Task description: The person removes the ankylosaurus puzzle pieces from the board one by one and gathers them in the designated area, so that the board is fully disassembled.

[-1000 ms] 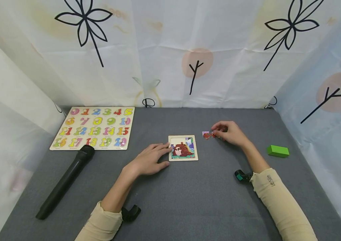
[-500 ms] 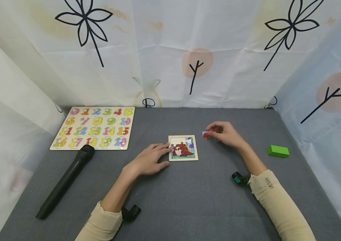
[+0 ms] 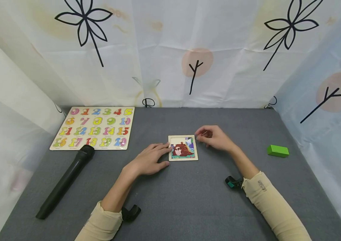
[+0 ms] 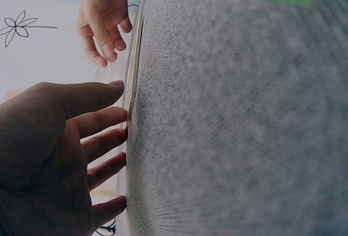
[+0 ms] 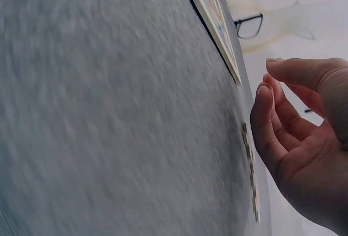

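A small square wooden jigsaw puzzle with a reddish-brown spiky animal lies mid-table; a bare strip shows along its top and left inside the frame. My left hand lies flat with fingers spread, its fingertips on the puzzle's left edge. Near the puzzle's top right corner hovers my right hand, fingers loosely bent. In the right wrist view, a gap separates thumb and fingers, and I see nothing held. Below that hand, thin jigsaw pieces lie on the table, seen edge-on; the hand hides them in the head view.
A number puzzle board lies at the back left. A black microphone lies in front of it, its head near the board's edge. A green block sits at the right. Patterned cloth hangs behind the grey table.
My right hand has moved left and slightly nearer, from the loose jigsaw pieces towards the puzzle's corner, and now covers them in the head view. My left hand has stayed still.
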Action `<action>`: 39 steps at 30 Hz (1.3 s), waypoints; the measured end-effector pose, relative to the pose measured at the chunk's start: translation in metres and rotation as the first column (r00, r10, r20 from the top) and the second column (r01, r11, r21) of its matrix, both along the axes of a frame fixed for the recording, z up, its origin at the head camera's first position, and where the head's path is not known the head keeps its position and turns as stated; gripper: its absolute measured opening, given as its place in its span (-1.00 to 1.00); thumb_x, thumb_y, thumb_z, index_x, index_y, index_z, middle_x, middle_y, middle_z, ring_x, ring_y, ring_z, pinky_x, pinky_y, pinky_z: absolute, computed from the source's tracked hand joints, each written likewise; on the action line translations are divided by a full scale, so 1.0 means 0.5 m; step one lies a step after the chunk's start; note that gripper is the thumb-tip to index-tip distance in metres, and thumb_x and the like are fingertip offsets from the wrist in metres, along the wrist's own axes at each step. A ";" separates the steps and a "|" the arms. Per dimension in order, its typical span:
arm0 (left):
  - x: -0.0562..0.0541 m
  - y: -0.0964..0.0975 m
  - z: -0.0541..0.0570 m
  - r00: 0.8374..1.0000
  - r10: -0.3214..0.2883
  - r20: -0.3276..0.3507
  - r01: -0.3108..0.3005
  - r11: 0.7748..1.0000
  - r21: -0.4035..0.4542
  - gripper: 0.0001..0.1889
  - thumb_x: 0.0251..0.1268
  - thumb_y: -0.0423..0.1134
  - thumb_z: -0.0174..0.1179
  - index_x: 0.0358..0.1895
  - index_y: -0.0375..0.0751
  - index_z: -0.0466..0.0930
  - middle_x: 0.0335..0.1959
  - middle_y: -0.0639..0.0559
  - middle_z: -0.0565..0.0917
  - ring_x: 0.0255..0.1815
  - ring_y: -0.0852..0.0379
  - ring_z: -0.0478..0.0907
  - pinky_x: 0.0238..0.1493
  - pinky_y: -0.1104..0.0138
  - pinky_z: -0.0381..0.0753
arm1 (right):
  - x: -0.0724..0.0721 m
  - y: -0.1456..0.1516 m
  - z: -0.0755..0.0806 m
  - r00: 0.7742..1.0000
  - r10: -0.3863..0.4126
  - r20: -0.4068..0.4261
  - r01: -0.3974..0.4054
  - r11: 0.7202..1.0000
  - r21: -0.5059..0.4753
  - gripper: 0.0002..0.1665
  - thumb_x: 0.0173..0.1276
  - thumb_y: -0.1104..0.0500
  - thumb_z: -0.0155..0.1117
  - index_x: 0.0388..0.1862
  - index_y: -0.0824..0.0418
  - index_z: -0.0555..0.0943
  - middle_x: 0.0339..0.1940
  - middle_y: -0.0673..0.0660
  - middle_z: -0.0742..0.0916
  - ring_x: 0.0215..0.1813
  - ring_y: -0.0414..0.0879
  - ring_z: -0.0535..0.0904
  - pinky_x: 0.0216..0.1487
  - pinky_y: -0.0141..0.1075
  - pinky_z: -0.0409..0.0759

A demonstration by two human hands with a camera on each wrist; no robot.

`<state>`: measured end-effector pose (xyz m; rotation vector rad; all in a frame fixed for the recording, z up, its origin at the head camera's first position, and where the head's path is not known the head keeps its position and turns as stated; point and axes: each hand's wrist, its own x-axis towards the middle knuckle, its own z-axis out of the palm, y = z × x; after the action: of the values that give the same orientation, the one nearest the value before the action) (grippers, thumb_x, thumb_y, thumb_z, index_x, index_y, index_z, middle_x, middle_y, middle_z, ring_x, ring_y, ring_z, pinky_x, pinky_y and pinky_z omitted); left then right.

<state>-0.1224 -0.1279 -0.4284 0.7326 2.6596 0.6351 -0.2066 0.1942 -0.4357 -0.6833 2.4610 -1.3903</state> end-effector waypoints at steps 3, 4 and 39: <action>0.000 0.001 0.001 1.000 0.005 0.004 -0.005 1.000 -0.005 -0.36 0.62 -0.04 0.24 0.66 -0.06 0.39 0.78 -0.04 0.26 0.79 -0.22 0.17 0.76 -0.16 0.20 | 0.002 -0.014 -0.003 0.999 0.033 0.012 -0.033 0.999 -0.007 -0.76 0.55 0.33 0.37 0.10 0.41 0.73 -0.11 0.38 0.79 -0.29 -0.02 0.69 -0.37 -0.27 0.73; 0.000 0.001 0.002 1.000 0.005 0.005 -0.005 1.000 -0.006 -0.36 0.62 -0.04 0.24 0.66 -0.06 0.39 0.78 -0.04 0.26 0.79 -0.22 0.18 0.76 -0.16 0.20 | 0.003 -0.019 -0.004 0.999 0.040 0.015 -0.040 0.999 -0.009 -0.76 0.55 0.33 0.36 0.10 0.41 0.73 -0.12 0.38 0.78 -0.29 -0.04 0.69 -0.37 -0.27 0.73; 0.000 0.001 0.003 1.000 0.005 0.006 -0.005 1.000 0.014 -0.36 0.61 -0.05 0.25 0.66 -0.08 0.40 0.77 -0.06 0.29 0.78 -0.23 0.20 0.75 -0.18 0.21 | -0.005 -0.075 -0.017 0.987 0.120 -0.105 -0.102 0.982 0.161 -0.86 0.47 0.30 0.42 -0.07 0.29 0.83 -0.48 0.09 0.72 -0.48 -0.29 0.44 -0.37 -0.42 0.42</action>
<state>-0.1222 -0.1276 -0.4268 0.7268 2.6546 0.6568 -0.2093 0.1565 -0.4442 -0.8718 2.5415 -1.1350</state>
